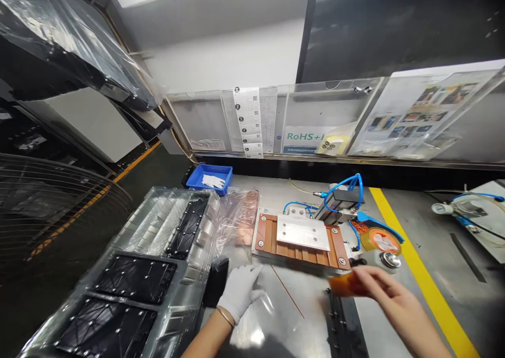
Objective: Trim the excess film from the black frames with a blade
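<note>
My left hand (241,290), in a white glove, is over the metal work surface with its fingers apart and nothing in it. A thin brown strip (288,291) lies just right of it. My bare right hand (379,287) pinches a piece of orange-brown film (347,284), slightly blurred, above a black part (341,321) near the front edge. Behind both hands stands a fixture with a brown base (268,237) and a silver plate (303,232) on top.
Clear trays (181,281) with black panels (136,278) fill the left side. A blue bin (226,181) holds a white glove. Blue air hoses (360,189), a tape roll (381,240) and a metal-topped bottle (390,260) are at the right.
</note>
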Available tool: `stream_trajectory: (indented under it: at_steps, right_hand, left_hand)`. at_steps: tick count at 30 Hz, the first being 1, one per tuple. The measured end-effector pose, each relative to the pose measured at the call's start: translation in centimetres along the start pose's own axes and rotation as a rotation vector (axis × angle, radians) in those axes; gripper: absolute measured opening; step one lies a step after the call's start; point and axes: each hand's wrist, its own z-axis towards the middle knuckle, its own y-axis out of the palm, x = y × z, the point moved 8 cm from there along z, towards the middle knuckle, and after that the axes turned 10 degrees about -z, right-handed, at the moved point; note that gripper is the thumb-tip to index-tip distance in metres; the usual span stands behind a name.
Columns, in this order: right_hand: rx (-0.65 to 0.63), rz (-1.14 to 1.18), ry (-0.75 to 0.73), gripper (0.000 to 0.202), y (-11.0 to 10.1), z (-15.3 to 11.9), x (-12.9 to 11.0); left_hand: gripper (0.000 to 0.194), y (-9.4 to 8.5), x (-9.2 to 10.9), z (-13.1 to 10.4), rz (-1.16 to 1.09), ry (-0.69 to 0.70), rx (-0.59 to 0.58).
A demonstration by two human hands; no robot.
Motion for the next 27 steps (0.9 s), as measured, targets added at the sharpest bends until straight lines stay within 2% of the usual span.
stream_trajectory:
  at_steps: [3,5,8,12,15,17,21,24,27]
  right_hand:
    - [-0.394,-0.174,-0.100,0.047,5.2,-1.6,-0.8]
    - [-0.510,-0.213,-0.132,0.043,7.4,-2.3,-0.8]
    - [-0.565,-0.242,-0.149,0.036,9.5,-2.5,-0.8]
    - [-0.642,-0.262,-0.152,0.033,10.5,-2.3,-1.3]
    - [-0.752,-0.203,-0.036,0.043,9.9,-2.0,-0.3]
    - [-0.728,-0.128,0.068,0.052,8.6,-1.2,1.1]
    - [-0.509,-0.045,0.145,0.057,5.8,1.2,3.6]
    - [-0.413,0.010,0.174,0.057,5.1,2.2,4.8]
    - [-0.370,0.023,0.163,0.058,5.0,3.4,4.8]
  left_hand:
    - [0.032,-0.3,3.9,-0.4,-0.176,0.055,-0.027]
    - [0.029,-0.1,6.3,-0.9,-0.310,0.070,-0.106]
    - [0.024,0.2,9.1,-1.2,-0.425,0.087,-0.214]
    - [0.019,-0.1,10.0,-0.7,-0.436,0.069,-0.187]
    - [0.015,-0.9,9.3,-0.1,-0.455,0.046,-0.126]
    - [0.015,-1.8,8.2,0.5,-0.520,0.005,-0.080]
    - [0.026,-3.3,5.6,2.0,-0.693,-0.096,0.001]
    - [0.031,-3.7,4.7,3.3,-0.752,-0.111,0.044]
    - [0.030,-3.6,4.8,4.9,-0.769,-0.101,0.058]
